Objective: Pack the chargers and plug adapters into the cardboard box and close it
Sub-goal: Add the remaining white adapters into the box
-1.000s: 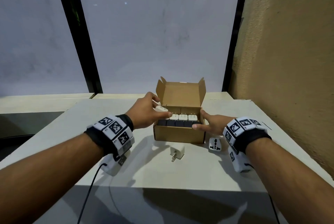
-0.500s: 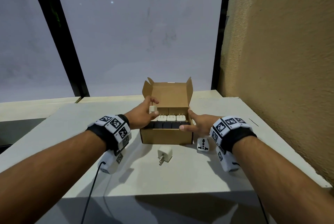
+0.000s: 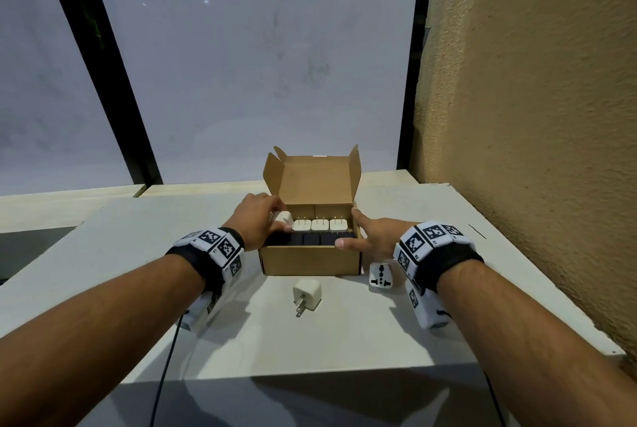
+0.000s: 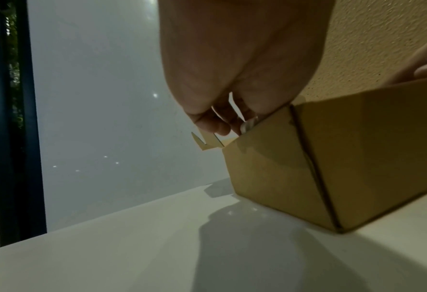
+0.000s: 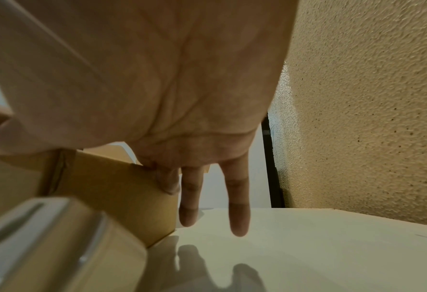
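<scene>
An open cardboard box [image 3: 310, 259] stands mid-table with its lid up. Inside are a back row of white chargers [image 3: 320, 225] and a front row of black ones [image 3: 320, 238]. My left hand [image 3: 262, 219] pinches a white charger [image 3: 284, 218] over the box's back left corner. Against the box's right wall lies my right hand [image 3: 365, 237], fingers straight and thumb on the front rim. In the right wrist view those fingers [image 5: 238, 213] point down beside the box [image 5: 112, 189]. A white charger [image 3: 306, 294] and a white plug adapter [image 3: 381, 276] lie on the table before the box.
The white table [image 3: 344, 337] ends at a front edge near me. A rough tan wall [image 3: 534, 116] runs close along the right. Frosted window panes with black frames [image 3: 113, 82] stand behind the table. A cable [image 3: 165, 368] hangs from my left wrist camera.
My left hand has lowered the white charger from above the box's left side to the back left corner. The right hand stays against the box.
</scene>
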`<state>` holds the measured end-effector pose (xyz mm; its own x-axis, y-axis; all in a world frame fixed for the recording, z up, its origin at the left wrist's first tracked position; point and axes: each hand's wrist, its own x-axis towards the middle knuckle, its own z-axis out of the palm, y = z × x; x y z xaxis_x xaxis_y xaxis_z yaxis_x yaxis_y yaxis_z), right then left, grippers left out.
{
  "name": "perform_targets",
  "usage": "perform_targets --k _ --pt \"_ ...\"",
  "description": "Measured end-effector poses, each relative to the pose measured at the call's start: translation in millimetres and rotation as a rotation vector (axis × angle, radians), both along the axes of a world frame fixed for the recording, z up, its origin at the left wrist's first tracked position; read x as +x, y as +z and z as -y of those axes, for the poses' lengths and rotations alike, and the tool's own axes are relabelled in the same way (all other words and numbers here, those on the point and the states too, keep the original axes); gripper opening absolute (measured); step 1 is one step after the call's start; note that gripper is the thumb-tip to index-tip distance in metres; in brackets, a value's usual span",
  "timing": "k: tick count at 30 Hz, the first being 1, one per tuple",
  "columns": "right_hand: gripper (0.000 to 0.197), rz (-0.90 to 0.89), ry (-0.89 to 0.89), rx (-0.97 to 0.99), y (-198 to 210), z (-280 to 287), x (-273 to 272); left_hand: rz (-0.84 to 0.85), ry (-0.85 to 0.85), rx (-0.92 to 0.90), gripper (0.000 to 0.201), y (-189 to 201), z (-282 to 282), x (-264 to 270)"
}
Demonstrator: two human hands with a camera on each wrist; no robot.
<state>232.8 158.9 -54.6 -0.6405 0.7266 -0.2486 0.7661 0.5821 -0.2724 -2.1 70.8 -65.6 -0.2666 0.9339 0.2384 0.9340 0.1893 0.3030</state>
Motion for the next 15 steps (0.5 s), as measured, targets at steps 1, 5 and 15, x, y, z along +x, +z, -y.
perform_targets --k 1,5,15 --pt "0.091 -0.001 -0.001 -0.004 -0.2 -0.3 0.1 -0.004 0.005 0.013 0.040 -0.2 0.0 -0.3" --pt "0.092 0.000 -0.001 -0.005 -0.1 -0.1 -0.4 0.029 -0.030 0.068 0.032 0.0 0.4 1.0" --pt "0.093 -0.001 -0.006 -0.015 -0.2 1.6 1.0 0.213 -0.057 0.106 0.029 4.2 1.4 4.2"
